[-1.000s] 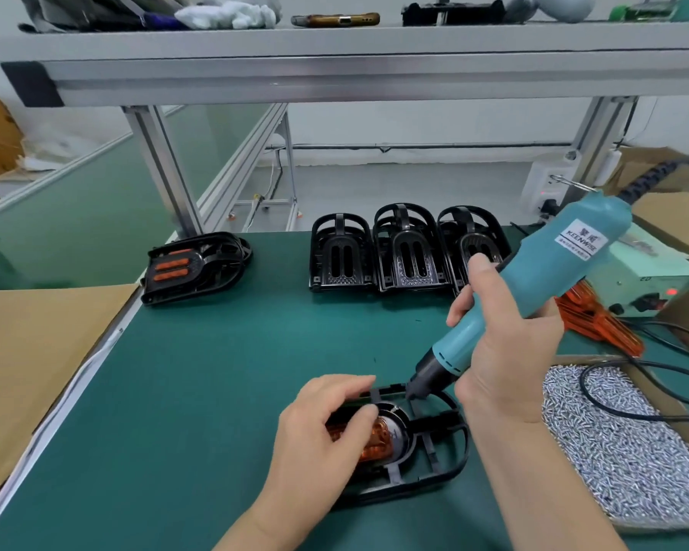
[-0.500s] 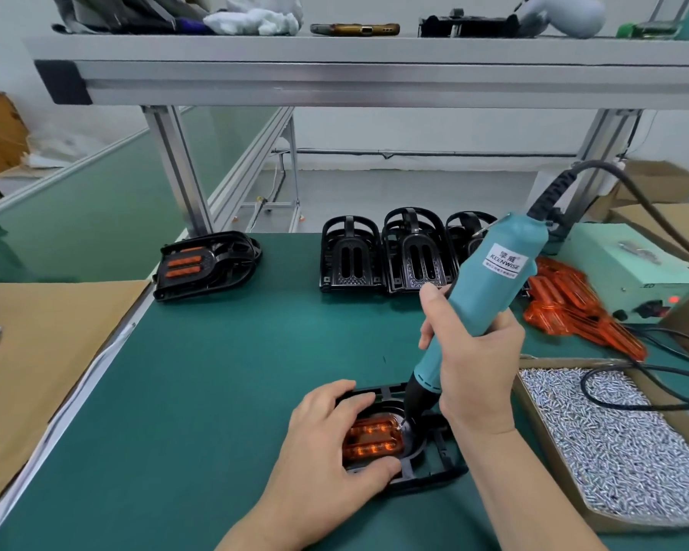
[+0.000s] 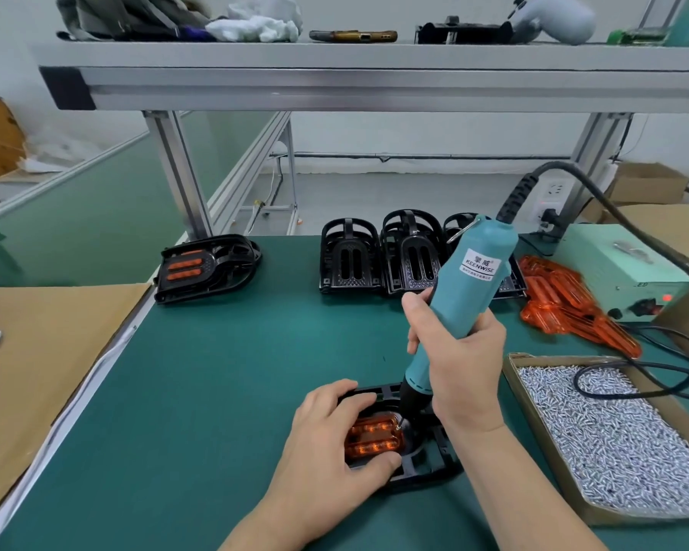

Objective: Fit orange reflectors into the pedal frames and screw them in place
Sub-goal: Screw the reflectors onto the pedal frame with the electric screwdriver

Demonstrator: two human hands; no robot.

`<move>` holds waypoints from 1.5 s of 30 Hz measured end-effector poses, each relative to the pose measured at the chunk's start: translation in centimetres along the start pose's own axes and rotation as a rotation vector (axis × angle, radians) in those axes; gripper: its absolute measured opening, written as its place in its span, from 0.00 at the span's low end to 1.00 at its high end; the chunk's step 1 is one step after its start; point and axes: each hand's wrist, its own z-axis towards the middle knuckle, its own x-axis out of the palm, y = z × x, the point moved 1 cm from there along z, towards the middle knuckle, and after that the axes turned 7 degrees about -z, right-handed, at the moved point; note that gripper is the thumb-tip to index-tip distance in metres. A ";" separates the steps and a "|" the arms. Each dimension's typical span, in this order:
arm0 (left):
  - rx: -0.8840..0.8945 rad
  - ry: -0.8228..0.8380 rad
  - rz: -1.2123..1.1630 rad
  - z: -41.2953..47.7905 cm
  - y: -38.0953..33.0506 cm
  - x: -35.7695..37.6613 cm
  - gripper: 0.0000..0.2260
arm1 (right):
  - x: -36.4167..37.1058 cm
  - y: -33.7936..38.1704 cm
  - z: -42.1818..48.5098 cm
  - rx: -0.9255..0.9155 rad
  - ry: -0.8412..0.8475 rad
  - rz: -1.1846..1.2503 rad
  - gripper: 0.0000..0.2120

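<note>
Orange reflector (image 3: 374, 437) sits in the pedal frame (image 3: 422, 469), lower centre; left hand (image 3: 335, 435) grips both; right hand (image 3: 460, 365) holds the screwdriver (image 3: 460, 296) tilted, so the bit may slip off the screw.

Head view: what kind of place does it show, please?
Probably a factory assembly bench: a teal corded electric screwdriver, a cardboard tray of silver screws, and a row of black plastic pedal frames.

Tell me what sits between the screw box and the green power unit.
A loose pile of orange reflectors lies between the screw box and power unit, black cable trailing beside it, seen in the head view.
</note>
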 end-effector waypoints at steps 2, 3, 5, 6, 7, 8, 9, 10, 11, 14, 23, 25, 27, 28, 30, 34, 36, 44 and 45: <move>-0.002 0.004 -0.005 0.0 0.0 0.0 0.32 | 0.0 0.1 -0.1 0.000 -0.004 -0.006 0.12; -0.003 0.004 -0.007 0.0 0.0 0.0 0.32 | -0.1 0.1 -0.2 -0.001 -0.005 -0.009 0.12; -0.006 0.002 -0.011 0.2 -0.1 0.0 0.32 | -0.1 0.2 -0.4 -0.002 0.008 -0.008 0.14; -0.009 0.002 -0.013 0.2 -0.2 0.0 0.32 | 0.0 0.2 -0.5 -0.002 0.022 -0.009 0.15; -0.012 0.003 -0.013 0.2 -0.2 0.0 0.32 | 0.1 0.2 -0.6 -0.006 0.039 -0.013 0.16; -0.012 0.005 -0.010 0.2 -0.3 0.0 0.33 | 0.3 0.2 -0.6 -0.013 0.055 -0.020 0.18; -0.010 0.009 -0.008 0.2 -0.3 0.0 0.33 | 0.5 0.2 -0.6 -0.019 0.065 -0.028 0.19; -0.011 0.011 -0.010 0.2 -0.3 0.0 0.33 | 0.6 0.2 -0.5 -0.021 0.068 -0.034 0.19; -0.013 0.013 -0.013 0.2 -0.3 0.0 0.33 | 0.7 0.2 -0.4 -0.016 0.065 -0.036 0.18; -0.010 0.017 -0.007 0.2 -0.4 0.0 0.33 | 0.5 0.2 0.0 0.015 0.048 -0.033 0.14; -0.002 0.021 -0.016 0.1 -0.1 -0.1 0.31 | -1.7 3.4 2.5 -0.003 -0.026 0.040 0.09; -0.005 0.029 -0.022 0.1 -0.1 -0.1 0.31 | -3.4 4.0 3.8 0.048 -0.112 0.090 0.09; -0.010 0.039 -0.021 0.0 0.0 -0.1 0.31 | -5.8 3.6 4.9 0.134 -0.221 0.124 0.10; -0.014 0.042 -0.018 0.1 0.0 -0.1 0.31 | -7.2 3.2 5.4 0.183 -0.273 0.121 0.10; -0.022 0.042 -0.013 0.1 0.1 -0.1 0.31 | -10.0 1.7 6.1 0.298 -0.346 0.066 0.13; -0.020 0.042 -0.001 0.2 0.1 -0.1 0.31 | -15.0 -1.6 6.2 0.514 -0.431 -0.062 0.19; -0.015 0.036 0.003 0.2 0.1 -0.1 0.31 | -16.8 -3.1 5.9 0.596 -0.448 -0.163 0.22; -0.009 0.028 -0.006 0.2 -0.2 -0.1 0.32 | -18.0 -3.9 4.7 0.533 -0.328 -1.043 0.31; -0.008 0.031 -0.004 0.2 -0.1 -0.2 0.32 | -18.0 -3.8 4.6 0.501 -0.325 -1.121 0.32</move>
